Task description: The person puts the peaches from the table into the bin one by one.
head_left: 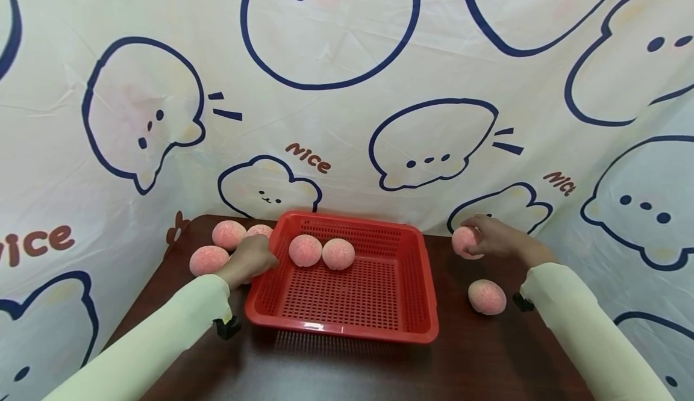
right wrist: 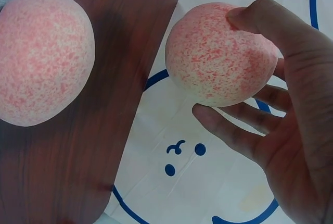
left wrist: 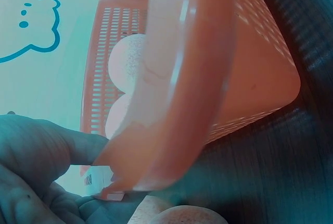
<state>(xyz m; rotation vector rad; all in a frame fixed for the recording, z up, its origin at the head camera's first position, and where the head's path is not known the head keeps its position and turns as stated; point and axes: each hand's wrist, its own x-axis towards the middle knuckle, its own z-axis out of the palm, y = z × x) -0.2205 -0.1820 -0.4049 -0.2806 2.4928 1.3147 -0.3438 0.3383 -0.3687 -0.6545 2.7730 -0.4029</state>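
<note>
Currently the right hand (head_left: 494, 236) grasps a speckled pink peach (head_left: 463, 242) between thumb and fingers, well right of the red perforated plastic basket (head_left: 341, 329), whose left side the left hand (head_left: 251, 261) grips.

- shiny, smooth plastic for the basket (head_left: 341, 329)
- matt, kinda grainy-looking on the peaches (head_left: 306, 250)
- glossy wood look on the surface (head_left: 336, 371)
- creased, cloth-ish stuff for the backdrop (head_left: 347, 118)
- matt cloth for sleeves (head_left: 157, 335)

Left wrist: basket (left wrist: 208, 62) close, seemingly sideways
</note>
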